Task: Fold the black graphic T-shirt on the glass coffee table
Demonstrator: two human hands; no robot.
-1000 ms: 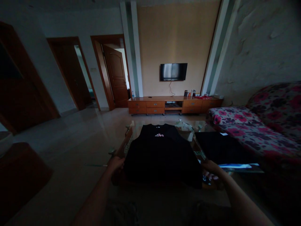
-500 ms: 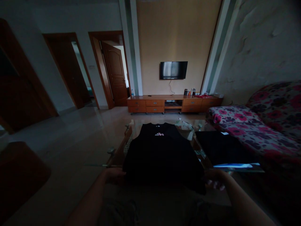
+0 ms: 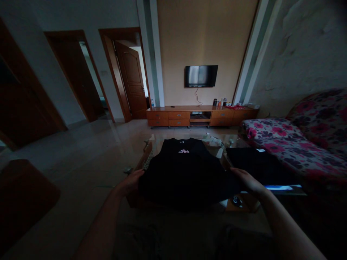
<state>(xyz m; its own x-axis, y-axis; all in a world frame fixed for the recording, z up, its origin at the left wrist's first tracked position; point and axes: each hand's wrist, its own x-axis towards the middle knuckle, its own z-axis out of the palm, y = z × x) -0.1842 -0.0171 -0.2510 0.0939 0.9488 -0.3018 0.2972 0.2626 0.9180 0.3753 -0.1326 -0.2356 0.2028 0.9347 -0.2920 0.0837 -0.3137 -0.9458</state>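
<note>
A black sleeveless shirt (image 3: 184, 177) with a small pinkish-white print on its chest lies over the glass coffee table (image 3: 151, 142), neckline on the far side. My left hand (image 3: 132, 182) grips its left edge, thumb on top and the other fingers out of sight beneath the cloth. On the opposite edge my right hand (image 3: 247, 181) is closed in the same way. Between the hands the near part of the shirt is lifted and its hem hangs past the table's front edge.
Folded black clothing (image 3: 260, 164) with a white tag rests right of the shirt. A crumpled clear plastic bag (image 3: 214, 140) sits at the table's far side. Beyond are a flowered sofa (image 3: 287, 141), a low TV cabinet (image 3: 179, 116) and, at left, a dark brown seat-like shape (image 3: 28, 195).
Both hands have risen and moved away from me, carrying the shirt's near edges upward. A dark item with white markings below the table's glass now shows near my right hand.
</note>
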